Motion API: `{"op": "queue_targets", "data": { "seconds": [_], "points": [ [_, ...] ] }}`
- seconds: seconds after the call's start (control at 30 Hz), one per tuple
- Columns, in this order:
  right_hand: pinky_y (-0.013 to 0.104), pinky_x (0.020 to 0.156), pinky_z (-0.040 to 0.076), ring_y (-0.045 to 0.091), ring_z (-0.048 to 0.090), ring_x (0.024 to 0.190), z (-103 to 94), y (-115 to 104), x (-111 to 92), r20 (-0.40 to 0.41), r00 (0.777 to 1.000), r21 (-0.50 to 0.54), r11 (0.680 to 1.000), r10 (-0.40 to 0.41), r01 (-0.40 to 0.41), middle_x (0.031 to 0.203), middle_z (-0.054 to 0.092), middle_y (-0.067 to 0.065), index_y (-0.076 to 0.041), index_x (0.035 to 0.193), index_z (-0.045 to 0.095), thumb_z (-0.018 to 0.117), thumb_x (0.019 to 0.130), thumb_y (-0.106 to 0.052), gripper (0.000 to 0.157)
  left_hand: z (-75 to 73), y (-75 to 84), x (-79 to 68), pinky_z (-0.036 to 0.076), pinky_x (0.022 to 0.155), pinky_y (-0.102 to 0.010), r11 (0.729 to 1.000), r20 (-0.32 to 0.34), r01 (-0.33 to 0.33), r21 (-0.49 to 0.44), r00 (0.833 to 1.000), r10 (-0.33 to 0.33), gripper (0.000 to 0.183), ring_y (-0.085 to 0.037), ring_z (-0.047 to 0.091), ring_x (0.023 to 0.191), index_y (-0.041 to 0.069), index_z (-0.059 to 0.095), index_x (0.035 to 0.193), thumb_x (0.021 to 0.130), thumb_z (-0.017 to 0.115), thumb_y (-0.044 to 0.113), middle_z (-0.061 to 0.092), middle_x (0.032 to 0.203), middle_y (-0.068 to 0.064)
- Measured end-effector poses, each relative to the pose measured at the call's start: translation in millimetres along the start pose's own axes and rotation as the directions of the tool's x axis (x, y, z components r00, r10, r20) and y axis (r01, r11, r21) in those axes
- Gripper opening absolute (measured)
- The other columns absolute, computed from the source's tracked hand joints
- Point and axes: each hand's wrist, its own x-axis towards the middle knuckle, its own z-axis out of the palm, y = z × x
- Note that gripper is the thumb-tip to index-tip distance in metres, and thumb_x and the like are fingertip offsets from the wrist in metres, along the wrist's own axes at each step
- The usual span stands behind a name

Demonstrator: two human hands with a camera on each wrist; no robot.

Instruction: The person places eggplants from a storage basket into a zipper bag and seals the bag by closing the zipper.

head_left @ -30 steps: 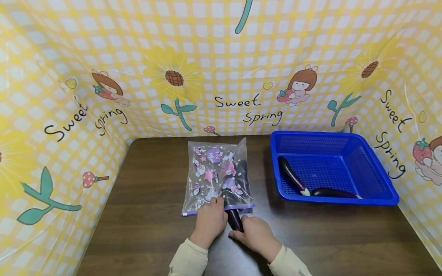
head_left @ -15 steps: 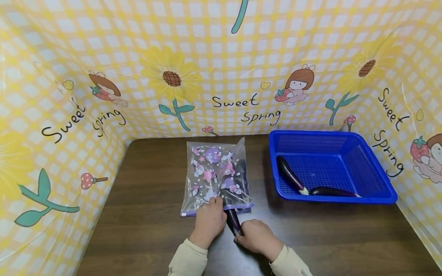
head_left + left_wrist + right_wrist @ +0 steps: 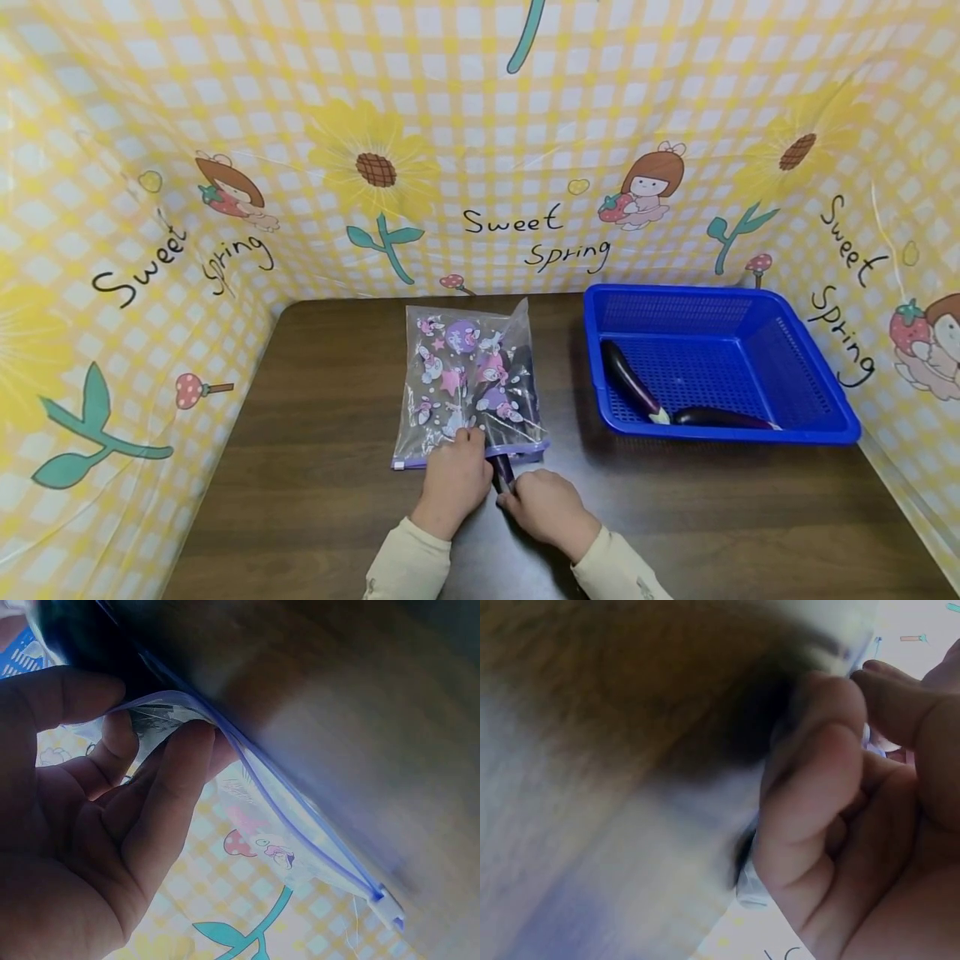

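Eggplant: a long, dark purple eggplant (image 3: 504,471) lies half inside a zip bag, its near end sticking out of the mouth toward the person, around the middle of the desk.
Bag: a clear plastic bag (image 3: 468,383) printed with pink and purple cartoons lies flat on the brown desk (image 3: 315,467), its purple zip strip facing the near edge; another dark eggplant shape shows through the film along its right side.
Left hand: the left hand (image 3: 450,483) pinches the upper lip of the bag's mouth between thumb and fingers, lifting it; the left wrist view shows the film folded over the fingertips (image 3: 191,750) and the white slider (image 3: 384,904) at the strip's far end.
Right hand: the right hand (image 3: 543,504) curls round the eggplant's near end; the right wrist view is too blurred to show more than bent fingers.
Basket: a blue mesh basket (image 3: 825,408) sits at the desk's right edge, well apart from the bag, holding two more eggplants (image 3: 637,387).
Handling: the eggplant looks firm, smooth and probably slippery, moderately heavy for its size; a wrap around the near end suits it best. The bag is thin, limp and light, likely to slide or collapse unless its lip is held.
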Motion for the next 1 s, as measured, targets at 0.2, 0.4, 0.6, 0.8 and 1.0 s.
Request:
{"op": "queue_targets", "data": {
  "seconds": [0.2, 0.4, 0.6, 0.8, 1.0],
  "points": [
    [0.040, 0.046, 0.042, 0.026, 0.058, 0.055, 8.3, -2.5, 8.4, -0.097, 0.995, -0.063, 0.998, 0.019, -0.025, 0.060, 0.058, 0.005, -0.015, 0.057, 0.054, 0.064, 0.085, -0.035, 0.036, 2.1, 1.0, 0.4, 0.035, 0.034, -0.040, 1.000, -0.023, -0.014, 0.014, 1.000, 0.015, 0.021, -0.026, 0.046, 0.040, 0.001, 0.056, 0.080, 0.066, 0.064, 0.015, 0.052, 0.070, -0.011],
    [0.040, 0.049, 0.043, 0.025, 0.058, 0.057, 6.0, -1.1, 10.4, -0.049, 0.999, -0.055, 0.998, -0.018, 0.016, 0.060, 0.056, 0.002, -0.017, 0.056, 0.052, 0.065, 0.083, -0.029, 0.032, 2.1, 2.2, 0.2, 0.037, 0.036, -0.041, 1.000, 0.039, -0.003, 0.016, 0.999, 0.003, 0.023, -0.026, 0.049, 0.042, 0.001, 0.057, 0.084, 0.069, 0.065, 0.017, 0.053, 0.073, -0.011],
    [0.040, 0.051, 0.042, 0.023, 0.055, 0.057, 1.9, 2.6, 9.4, 0.017, 0.997, -0.033, 0.997, -0.073, 0.074, 0.057, 0.051, -0.002, -0.019, 0.056, 0.049, 0.063, 0.077, -0.018, 0.025, 0.8, 2.3, 0.8, 0.038, 0.037, -0.042, 1.000, 0.058, 0.005, 0.022, 0.998, -0.006, 0.022, -0.027, 0.049, 0.043, 0.002, 0.057, 0.084, 0.070, 0.065, 0.017, 0.053, 0.074, -0.011],
    [0.041, 0.049, 0.043, 0.025, 0.058, 0.056, 6.1, 3.7, 11.4, -0.035, 0.998, -0.026, 0.998, -0.052, 0.051, 0.059, 0.055, 0.001, -0.019, 0.056, 0.049, 0.063, 0.083, -0.022, 0.030, 0.8, 2.9, 0.7, 0.038, 0.037, -0.042, 1.000, 0.059, 0.005, 0.018, 0.998, -0.006, 0.022, -0.026, 0.049, 0.043, 0.002, 0.058, 0.085, 0.069, 0.064, 0.016, 0.054, 0.075, -0.012],
    [0.042, 0.046, 0.042, 0.027, 0.058, 0.053, 7.4, 1.2, 14.5, -0.072, 0.997, -0.030, 1.000, -0.012, 0.010, 0.058, 0.056, 0.003, -0.020, 0.053, 0.046, 0.064, 0.085, -0.025, 0.037, 2.1, 1.9, -0.4, 0.038, 0.037, -0.042, 1.000, 0.046, -0.002, 0.018, 0.999, 0.001, 0.024, -0.026, 0.050, 0.043, 0.001, 0.058, 0.085, 0.068, 0.065, 0.017, 0.054, 0.074, -0.012]
  ]
}}
